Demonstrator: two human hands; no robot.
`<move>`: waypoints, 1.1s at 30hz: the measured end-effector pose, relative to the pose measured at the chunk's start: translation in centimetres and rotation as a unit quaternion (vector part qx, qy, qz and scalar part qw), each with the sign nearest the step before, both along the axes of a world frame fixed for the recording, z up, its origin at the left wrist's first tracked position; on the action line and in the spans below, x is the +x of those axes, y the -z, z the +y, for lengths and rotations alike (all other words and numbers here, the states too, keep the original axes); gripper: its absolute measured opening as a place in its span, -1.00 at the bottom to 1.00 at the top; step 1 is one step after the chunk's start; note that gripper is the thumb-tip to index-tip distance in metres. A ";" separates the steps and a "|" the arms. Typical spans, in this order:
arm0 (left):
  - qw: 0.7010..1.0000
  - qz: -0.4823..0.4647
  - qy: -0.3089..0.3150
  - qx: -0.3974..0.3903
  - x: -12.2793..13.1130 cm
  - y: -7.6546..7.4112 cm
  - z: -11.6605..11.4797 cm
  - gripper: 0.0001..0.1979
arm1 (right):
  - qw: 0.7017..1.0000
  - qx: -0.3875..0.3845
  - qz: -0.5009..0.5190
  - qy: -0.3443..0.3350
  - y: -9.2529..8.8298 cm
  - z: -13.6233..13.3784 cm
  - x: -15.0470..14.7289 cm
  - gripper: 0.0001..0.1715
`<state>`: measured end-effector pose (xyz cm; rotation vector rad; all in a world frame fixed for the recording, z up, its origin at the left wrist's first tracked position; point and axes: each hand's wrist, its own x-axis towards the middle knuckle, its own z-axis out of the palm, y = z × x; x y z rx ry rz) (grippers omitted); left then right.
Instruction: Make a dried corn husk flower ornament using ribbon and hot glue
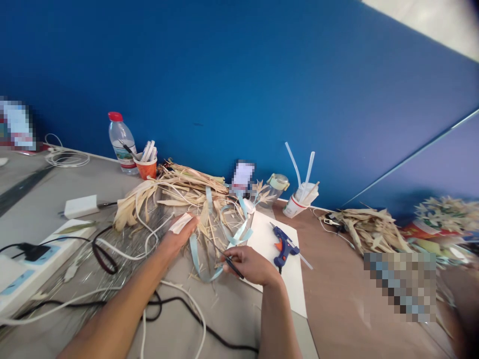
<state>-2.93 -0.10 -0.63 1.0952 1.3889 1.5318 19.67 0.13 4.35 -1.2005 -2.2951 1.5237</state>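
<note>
My left hand (183, 233) is closed at the near edge of the dried corn husks (194, 174), its fingertips at a pale husk strip (203, 218) that it seems to pinch. A white patch or piece of paper (182, 223) lies across the back of its fingers. In my right hand (252, 264) is a slim tool with a black handle (234, 268) and a thin metal shaft pointing at the left hand; its exact kind is unclear. A light-blue ribbon (195, 257) loops between the hands. Beside the right hand, a blue glue gun (283, 247) rests on a white board (295, 294).
A power strip (75, 232) and tangled cables (179, 299) spread over the left and front. At the back stand a bottle (121, 144), an orange cup (146, 169), a phone (242, 175), a jar (277, 184) and a paper cup (299, 202). Another person's blurred hand (458, 289) is far right.
</note>
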 end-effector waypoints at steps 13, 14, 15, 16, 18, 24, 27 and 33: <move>1.000 0.002 0.001 -0.008 0.1 -0.8 -0.3 -0.66 | 0.999 -0.040 0.008 0.017 1.3 0.2 0.4 -0.70; 1.000 0.001 -0.001 -0.009 0.1 -0.9 -0.3 -0.66 | 0.999 -0.047 0.011 0.018 1.2 0.2 0.3 -0.69; 1.000 -0.001 -0.001 -0.010 0.2 -0.9 -0.3 -0.66 | 0.998 -0.050 0.012 0.020 1.0 0.1 0.3 -0.68; 1.000 -0.004 -0.001 -0.013 0.2 -0.9 -0.3 -0.67 | 0.998 -0.050 0.013 0.020 0.8 0.1 0.2 -0.69; 1.000 -0.010 0.004 -0.018 0.2 -0.9 -0.3 -0.66 | 0.998 -0.058 0.013 0.019 0.3 0.0 0.0 -0.73; 1.000 -0.005 0.023 -0.001 0.0 -0.8 -0.2 -0.64 | 0.989 -0.123 0.077 0.031 0.0 -0.1 -0.2 -0.80; 1.000 -0.009 0.021 0.003 -0.2 -0.5 0.0 -0.64 | 0.987 -0.129 0.096 0.021 0.4 0.0 0.0 -0.80; 0.999 -0.034 0.016 0.007 -0.3 -0.2 0.3 -0.65 | 0.983 -0.150 0.100 0.017 0.2 0.0 0.0 -0.73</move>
